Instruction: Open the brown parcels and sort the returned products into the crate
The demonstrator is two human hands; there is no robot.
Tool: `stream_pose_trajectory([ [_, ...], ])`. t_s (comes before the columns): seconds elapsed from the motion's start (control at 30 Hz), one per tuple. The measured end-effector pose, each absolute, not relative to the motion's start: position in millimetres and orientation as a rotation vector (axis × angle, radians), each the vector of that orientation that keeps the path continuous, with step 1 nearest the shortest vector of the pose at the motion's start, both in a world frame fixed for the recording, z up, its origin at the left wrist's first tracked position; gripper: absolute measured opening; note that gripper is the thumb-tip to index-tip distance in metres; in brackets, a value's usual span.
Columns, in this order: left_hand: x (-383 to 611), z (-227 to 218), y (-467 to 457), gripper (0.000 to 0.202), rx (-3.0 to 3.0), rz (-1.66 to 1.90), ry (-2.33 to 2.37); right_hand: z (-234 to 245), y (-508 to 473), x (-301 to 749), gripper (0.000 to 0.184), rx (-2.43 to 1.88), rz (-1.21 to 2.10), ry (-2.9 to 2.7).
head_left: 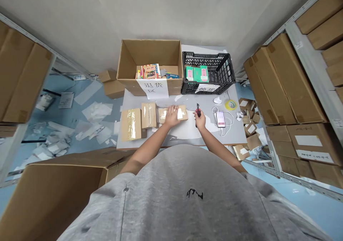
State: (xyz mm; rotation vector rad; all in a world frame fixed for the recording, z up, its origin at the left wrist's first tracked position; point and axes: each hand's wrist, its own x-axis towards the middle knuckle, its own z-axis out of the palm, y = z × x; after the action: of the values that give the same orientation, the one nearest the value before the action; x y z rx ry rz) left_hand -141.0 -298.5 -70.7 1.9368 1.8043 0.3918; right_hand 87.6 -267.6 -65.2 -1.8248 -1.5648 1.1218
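Observation:
My left hand lies across a small taped cardboard box, its fingers curled over the top and holding it against the table. In my right hand is a red and black utility knife, upright in the fist and pointing away from me, just right of the box. White paper is spread under and in front of the box. Left of it stand two more taped boxes, a medium one and a larger one.
Behind are an open carton with books and a black crate with green packs. A phone with a white cable and a tape roll lie right. A big open carton stands front left; shelves flank both sides.

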Motion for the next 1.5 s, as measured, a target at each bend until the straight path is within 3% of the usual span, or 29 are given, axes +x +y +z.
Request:
stream_pose_trajectory([
  [0.17,-122,-89,-311,0.115,1.876,0.198,1.821,-64,-269,88,0.043,-1.686,1.163,-1.712],
  [0.43,-123,-93,-365,0.093,1.009,0.448,2.530,-51,-257,53,0.042,-1.458,1.154,-2.433],
  [0.77,-132,-107,-346,0.066,0.880,0.419,2.195,-63,-234,-7,0.030,-1.146,1.015,-2.933],
  [1.13,-145,-112,-317,0.079,0.749,-0.071,2.054,-72,-222,-30,0.027,-1.120,0.891,-3.200],
  [1.5,-146,-113,-316,0.078,0.783,-0.083,2.047,-70,-226,-39,0.029,-1.275,0.794,-3.204],
])
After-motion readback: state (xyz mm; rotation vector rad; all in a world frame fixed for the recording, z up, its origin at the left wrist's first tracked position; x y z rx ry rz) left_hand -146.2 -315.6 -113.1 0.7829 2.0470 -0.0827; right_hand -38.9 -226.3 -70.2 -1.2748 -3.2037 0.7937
